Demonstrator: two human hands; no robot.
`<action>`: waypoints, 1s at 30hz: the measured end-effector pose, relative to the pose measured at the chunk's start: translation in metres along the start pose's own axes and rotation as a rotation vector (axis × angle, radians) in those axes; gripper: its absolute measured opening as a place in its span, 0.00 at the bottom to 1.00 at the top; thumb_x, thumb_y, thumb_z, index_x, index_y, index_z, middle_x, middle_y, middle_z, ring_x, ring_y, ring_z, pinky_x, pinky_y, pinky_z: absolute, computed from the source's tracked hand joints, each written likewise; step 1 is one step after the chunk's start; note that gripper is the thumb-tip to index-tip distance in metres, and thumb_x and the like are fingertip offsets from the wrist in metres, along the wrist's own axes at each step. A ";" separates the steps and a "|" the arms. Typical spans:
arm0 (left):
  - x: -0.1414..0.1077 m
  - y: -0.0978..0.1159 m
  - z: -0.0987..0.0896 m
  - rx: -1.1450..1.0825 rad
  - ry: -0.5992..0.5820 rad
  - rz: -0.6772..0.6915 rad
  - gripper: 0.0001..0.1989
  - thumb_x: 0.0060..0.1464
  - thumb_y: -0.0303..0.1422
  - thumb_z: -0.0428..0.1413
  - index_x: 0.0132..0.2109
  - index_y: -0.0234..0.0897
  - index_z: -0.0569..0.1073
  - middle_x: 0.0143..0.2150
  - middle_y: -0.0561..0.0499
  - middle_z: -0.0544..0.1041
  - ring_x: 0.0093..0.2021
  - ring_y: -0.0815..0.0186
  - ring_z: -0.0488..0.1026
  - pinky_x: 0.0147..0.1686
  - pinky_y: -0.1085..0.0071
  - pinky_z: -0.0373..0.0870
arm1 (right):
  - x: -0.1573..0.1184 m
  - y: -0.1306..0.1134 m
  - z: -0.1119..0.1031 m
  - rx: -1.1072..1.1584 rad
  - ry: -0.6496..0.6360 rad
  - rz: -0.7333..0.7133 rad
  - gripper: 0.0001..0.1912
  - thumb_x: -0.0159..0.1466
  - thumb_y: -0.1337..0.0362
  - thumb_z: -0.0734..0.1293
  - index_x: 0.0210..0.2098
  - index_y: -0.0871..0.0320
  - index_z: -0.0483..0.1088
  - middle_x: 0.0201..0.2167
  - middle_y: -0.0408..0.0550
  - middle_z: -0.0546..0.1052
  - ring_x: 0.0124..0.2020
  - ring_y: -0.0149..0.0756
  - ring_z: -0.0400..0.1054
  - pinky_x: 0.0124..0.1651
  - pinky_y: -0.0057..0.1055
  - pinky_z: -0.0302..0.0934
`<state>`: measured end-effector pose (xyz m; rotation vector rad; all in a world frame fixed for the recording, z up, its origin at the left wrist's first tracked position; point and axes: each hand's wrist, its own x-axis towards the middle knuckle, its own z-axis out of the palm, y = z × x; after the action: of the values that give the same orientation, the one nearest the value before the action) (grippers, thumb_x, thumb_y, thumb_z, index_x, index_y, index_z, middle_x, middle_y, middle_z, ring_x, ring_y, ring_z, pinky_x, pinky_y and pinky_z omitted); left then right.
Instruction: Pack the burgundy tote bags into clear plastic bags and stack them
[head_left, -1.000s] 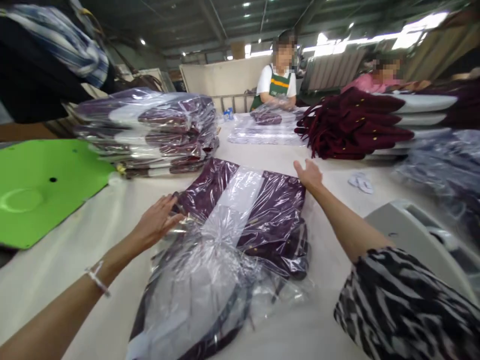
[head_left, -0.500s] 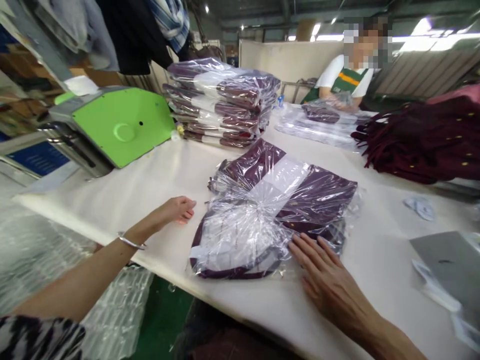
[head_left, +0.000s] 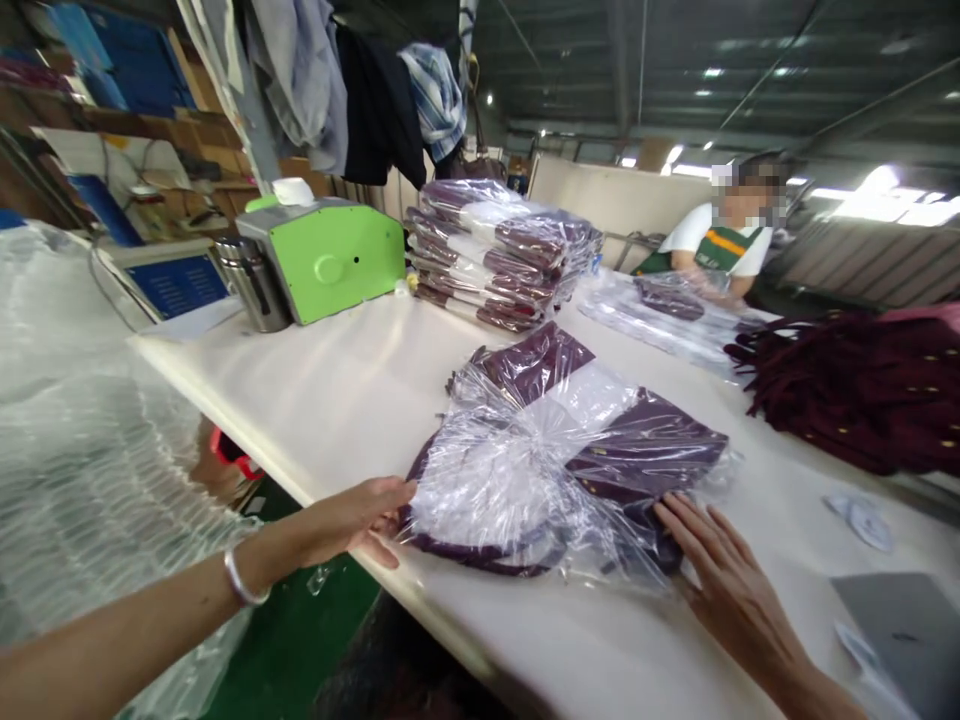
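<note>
A clear plastic bag with a folded dark purple textile inside lies on the white table in front of me. A white band wraps the textile, and the plastic is bunched and wrinkled around the middle. My left hand is at the near left corner of the bag, fingers apart and the tips at its edge; whether they pinch the plastic is unclear. Stretched flat, the fingers of my right hand rest against the bag's near right edge.
Behind the bag stands a stack of similar bagged textiles, beside a green machine and a steel flask. Fringed maroon textiles are heaped at right. A co-worker handles another bag across the table. A grey sheet lies near right.
My left hand has come from apart on the left to the bag's near left corner, its fingers uncurling. My right hand has shifted right along the near edge. The view has tilted up and left.
</note>
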<state>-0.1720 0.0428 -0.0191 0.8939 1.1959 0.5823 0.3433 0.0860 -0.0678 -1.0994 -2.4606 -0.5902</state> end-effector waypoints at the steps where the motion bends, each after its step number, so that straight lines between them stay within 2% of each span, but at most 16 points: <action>1: -0.003 -0.002 0.007 -0.099 0.005 0.017 0.30 0.48 0.59 0.63 0.46 0.40 0.73 0.45 0.46 0.81 0.44 0.58 0.79 0.42 0.62 0.79 | 0.002 0.002 0.003 -0.002 0.026 0.016 0.45 0.60 0.76 0.58 0.75 0.54 0.45 0.72 0.52 0.58 0.72 0.48 0.53 0.73 0.52 0.46; 2: -0.004 -0.004 0.014 -0.174 0.015 0.034 0.32 0.47 0.58 0.64 0.49 0.40 0.73 0.49 0.45 0.80 0.47 0.57 0.78 0.45 0.61 0.78 | 0.004 0.004 0.005 -0.004 0.050 0.028 0.46 0.59 0.77 0.58 0.75 0.54 0.45 0.72 0.53 0.57 0.72 0.48 0.52 0.73 0.53 0.46; 4: -0.003 -0.005 0.025 -0.241 0.086 0.072 0.34 0.43 0.55 0.69 0.51 0.39 0.72 0.51 0.45 0.79 0.47 0.58 0.78 0.45 0.63 0.78 | 0.006 0.009 0.011 -0.001 0.074 0.035 0.47 0.58 0.78 0.56 0.75 0.53 0.45 0.72 0.53 0.57 0.73 0.49 0.50 0.72 0.54 0.46; 6: 0.000 -0.003 0.034 -0.261 0.194 0.097 0.36 0.38 0.50 0.73 0.50 0.36 0.72 0.46 0.45 0.80 0.41 0.61 0.78 0.40 0.67 0.77 | 0.005 0.017 0.016 0.015 0.090 0.033 0.46 0.58 0.77 0.57 0.75 0.54 0.46 0.71 0.54 0.60 0.72 0.49 0.52 0.72 0.54 0.47; 8: 0.003 0.003 0.039 -0.305 0.253 0.119 0.36 0.34 0.46 0.75 0.47 0.35 0.72 0.39 0.48 0.80 0.34 0.65 0.76 0.35 0.70 0.76 | 0.001 0.024 0.020 0.037 0.098 0.021 0.43 0.60 0.74 0.58 0.74 0.55 0.47 0.70 0.55 0.62 0.71 0.49 0.55 0.72 0.53 0.48; 12: 0.001 0.026 0.046 -0.420 0.254 0.171 0.31 0.32 0.41 0.75 0.42 0.34 0.74 0.30 0.53 0.78 0.27 0.69 0.73 0.28 0.74 0.73 | -0.003 0.024 0.021 0.066 0.091 -0.047 0.40 0.62 0.67 0.63 0.73 0.57 0.50 0.69 0.57 0.63 0.70 0.49 0.57 0.72 0.51 0.47; 17: -0.007 0.059 0.052 -0.407 0.219 0.260 0.23 0.39 0.38 0.73 0.40 0.34 0.74 0.30 0.50 0.80 0.28 0.66 0.77 0.28 0.73 0.74 | 0.014 -0.008 0.021 0.086 0.172 -0.036 0.44 0.64 0.51 0.66 0.73 0.61 0.50 0.68 0.61 0.64 0.69 0.56 0.58 0.71 0.54 0.48; 19: -0.009 0.067 0.052 -0.369 0.219 0.264 0.20 0.42 0.37 0.72 0.40 0.34 0.74 0.31 0.48 0.81 0.29 0.65 0.78 0.28 0.73 0.74 | 0.024 -0.017 0.023 0.080 0.193 -0.041 0.42 0.64 0.52 0.66 0.72 0.61 0.51 0.65 0.60 0.68 0.67 0.54 0.60 0.70 0.54 0.51; 23: -0.014 0.085 0.051 -0.318 0.271 0.260 0.15 0.44 0.33 0.70 0.37 0.34 0.74 0.29 0.49 0.81 0.28 0.66 0.77 0.27 0.75 0.75 | 0.042 -0.021 0.025 0.050 0.200 -0.079 0.31 0.65 0.65 0.63 0.68 0.58 0.60 0.59 0.56 0.74 0.64 0.49 0.65 0.69 0.52 0.52; 25: -0.017 0.104 0.051 -0.285 0.281 0.314 0.12 0.46 0.30 0.69 0.37 0.33 0.75 0.30 0.49 0.81 0.28 0.67 0.77 0.28 0.75 0.77 | 0.052 -0.017 0.019 0.069 0.224 -0.054 0.27 0.64 0.68 0.62 0.62 0.56 0.66 0.55 0.54 0.77 0.59 0.47 0.70 0.67 0.49 0.57; 27: -0.022 0.136 0.052 -0.251 0.284 0.406 0.09 0.48 0.28 0.67 0.37 0.32 0.75 0.30 0.49 0.81 0.27 0.68 0.77 0.28 0.75 0.78 | 0.068 -0.007 0.002 0.117 0.265 0.013 0.22 0.62 0.69 0.63 0.56 0.55 0.71 0.50 0.53 0.79 0.54 0.46 0.73 0.61 0.44 0.64; 30: -0.036 0.210 0.058 -0.192 0.280 0.587 0.08 0.53 0.30 0.65 0.38 0.31 0.75 0.31 0.48 0.81 0.28 0.69 0.77 0.29 0.75 0.78 | 0.106 0.017 -0.045 0.211 0.364 0.219 0.17 0.62 0.66 0.63 0.49 0.58 0.74 0.45 0.54 0.80 0.46 0.46 0.75 0.51 0.39 0.69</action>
<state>-0.1128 0.1119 0.1825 1.0215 1.0939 1.3091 0.2983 0.1373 0.0267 -1.0531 -2.0082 -0.4097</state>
